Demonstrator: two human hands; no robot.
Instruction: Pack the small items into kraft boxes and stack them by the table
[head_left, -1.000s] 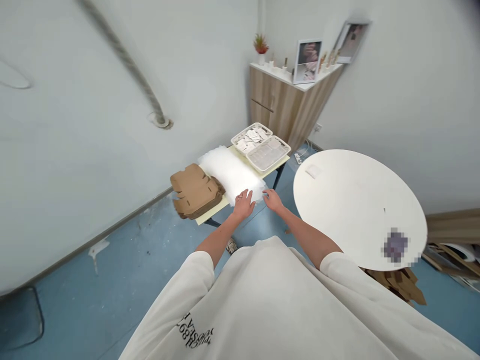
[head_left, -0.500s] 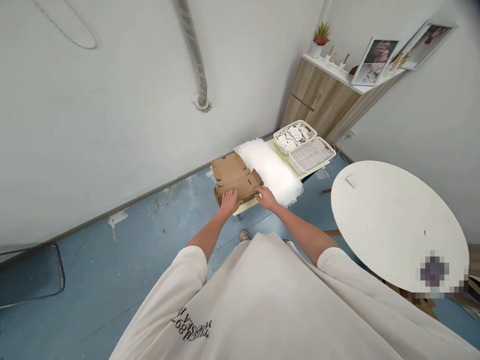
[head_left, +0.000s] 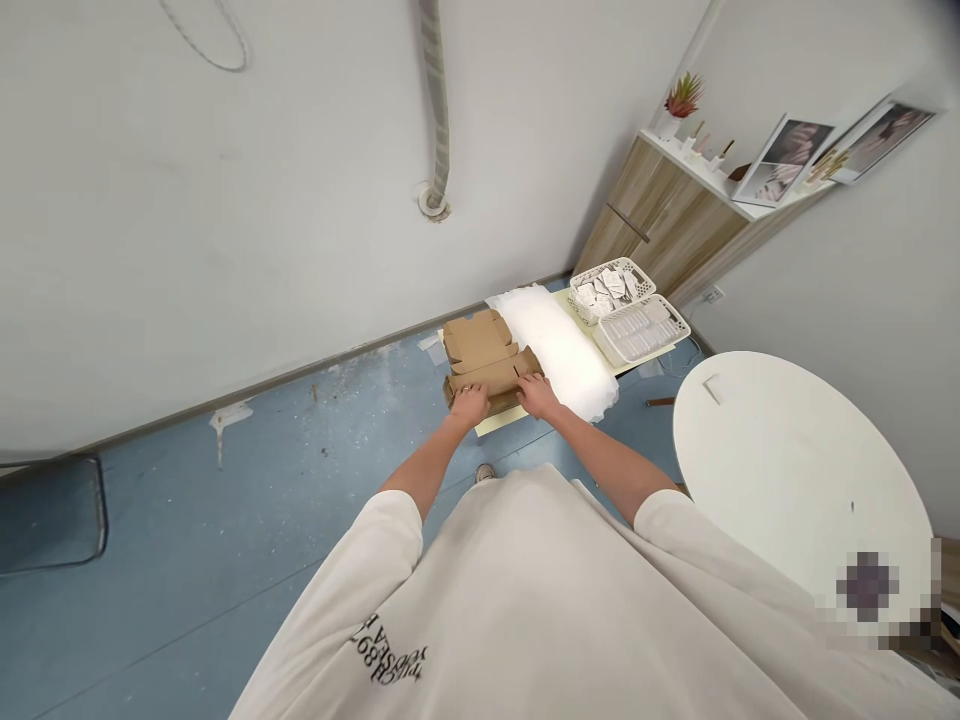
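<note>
A brown cardboard box [head_left: 481,342], partly folded, lies on a narrow pale-yellow table [head_left: 501,421]. Its far panel is flat, while the side flaps of the near part stand up. At the near left edge my left hand [head_left: 471,403] is closed on the cardboard, fingers over the top. My right hand [head_left: 535,395] grips the near right corner beside a raised flap. The thumbs are largely hidden. Just right of the box lies a stack of white, soft-looking packing sheets [head_left: 556,345].
Two white plastic baskets stand at the table's far end: one basket [head_left: 576,290] with white packets, the other [head_left: 616,352] with clear packages. A round white table [head_left: 787,450] is at the right, a wooden cabinet [head_left: 675,225] behind. A black-framed object [head_left: 101,520] shows at left.
Both hands moved from the white sheets to the cardboard and took hold of its near edge. The cardboard's side flaps now stand up. The view swung left.
</note>
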